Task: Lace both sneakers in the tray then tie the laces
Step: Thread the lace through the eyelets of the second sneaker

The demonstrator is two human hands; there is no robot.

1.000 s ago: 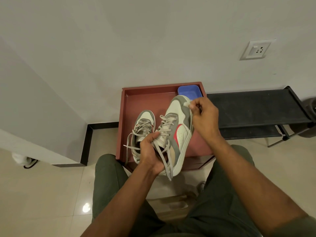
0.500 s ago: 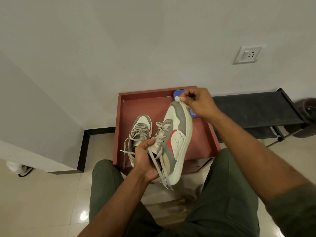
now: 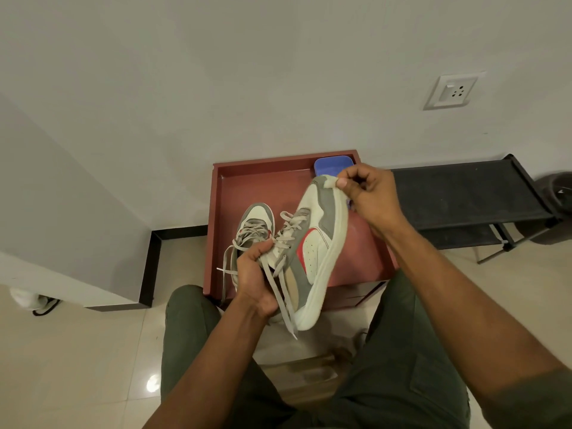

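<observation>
Sneaker (image 3: 312, 252) held over tray (image 3: 218, 230): L hand (image 3: 257, 283) grip clamped at laces (image 3: 278, 274), R hand (image 3: 368, 193) pinching toe.

A blue container (image 3: 332, 165) at the tray's (image 3: 216, 212) far right corner sits partly behind the raised sneaker (image 3: 315, 243) and the right hand (image 3: 368, 196). The left hand (image 3: 255, 280) hides that sneaker's heel opening and the second sneaker's (image 3: 255, 224) heel. Both forearms run off the bottom edge.

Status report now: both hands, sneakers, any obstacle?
Left hand grips held sneaker at laces; right hand pinches its toe. Second sneaker in tray. No obstacle.
</observation>
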